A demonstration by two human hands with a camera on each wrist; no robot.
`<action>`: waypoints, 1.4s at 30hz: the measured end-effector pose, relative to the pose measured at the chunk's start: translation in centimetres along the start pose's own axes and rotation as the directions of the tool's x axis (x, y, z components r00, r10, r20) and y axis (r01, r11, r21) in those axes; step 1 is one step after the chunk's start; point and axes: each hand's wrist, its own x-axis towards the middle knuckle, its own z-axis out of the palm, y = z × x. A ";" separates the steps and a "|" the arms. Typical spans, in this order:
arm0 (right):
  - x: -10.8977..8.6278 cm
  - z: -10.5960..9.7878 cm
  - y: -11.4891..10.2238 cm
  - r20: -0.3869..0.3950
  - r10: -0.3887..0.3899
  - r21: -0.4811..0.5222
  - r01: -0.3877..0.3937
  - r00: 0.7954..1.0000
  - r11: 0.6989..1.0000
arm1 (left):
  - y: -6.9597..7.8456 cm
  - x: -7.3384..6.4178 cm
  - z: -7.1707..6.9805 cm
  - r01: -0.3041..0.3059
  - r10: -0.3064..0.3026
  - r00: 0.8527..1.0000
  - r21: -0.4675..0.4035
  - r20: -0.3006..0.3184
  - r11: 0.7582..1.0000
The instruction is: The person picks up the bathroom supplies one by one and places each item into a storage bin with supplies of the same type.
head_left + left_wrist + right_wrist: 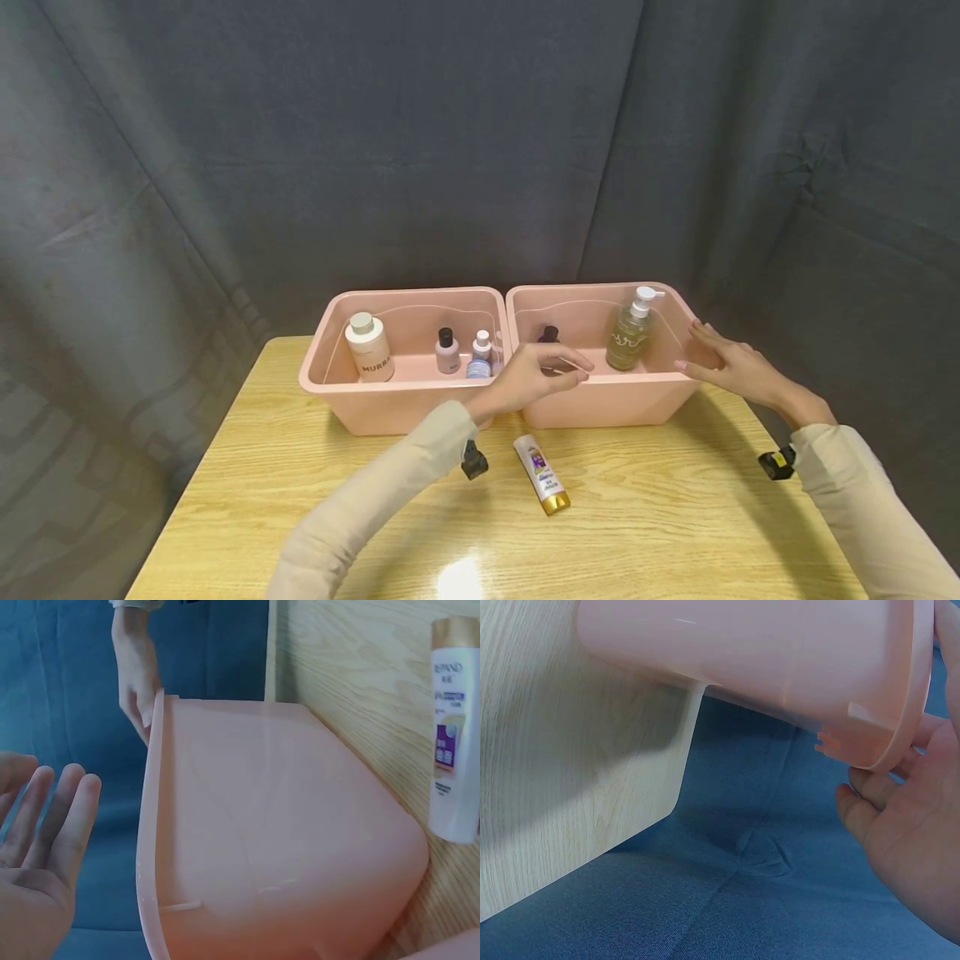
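Observation:
Two pink bins stand side by side on the table. Over the front left part of the right bin (607, 404) hovers my left hand (528, 375), fingers loosely extended and holding nothing. In the left wrist view its fingers (56, 817) are spread apart from the bin's rim. At that bin's front right corner, my right hand (731, 367) rests with thumb and fingers spread along the rim. Inside stand a pump bottle (628, 337) with greenish liquid and a dark-capped bottle (550, 335), partly hidden by my left hand. A white tube with a gold cap (542, 473) lies on the table in front.
The left bin (405, 408) holds a large white bottle (369, 348), a black-capped bottle (447, 352), a white-capped bottle (482, 344) and a blue-lidded jar (478, 368). Dark curtains (450, 150) hang behind and beside the wooden table (637, 517). The table's right edge runs near my right hand.

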 end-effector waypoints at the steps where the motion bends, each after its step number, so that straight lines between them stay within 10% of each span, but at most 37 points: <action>1: 0.0 0.0 0.0 0.000 0.000 -0.001 0.000 1.000 1.000 | 0.0 -0.1 0.0 -0.013 0.013 1.000 -0.007 0.003 1.000; 11: 0.0 0.0 -0.1 0.006 0.014 0.006 -0.014 1.000 1.000 | -0.2 -1.4 0.5 -0.078 0.075 0.996 0.041 0.056 0.996; 28: 0.0 0.0 0.1 -0.006 -0.007 0.015 0.007 1.000 1.000 | -1.7 -3.7 1.3 0.006 -0.028 0.981 0.116 0.191 0.993; 42: -0.1 0.0 0.0 0.000 0.010 0.004 -0.010 1.000 1.000 | -5.8 -5.3 0.3 0.017 -0.108 0.953 0.307 0.282 0.952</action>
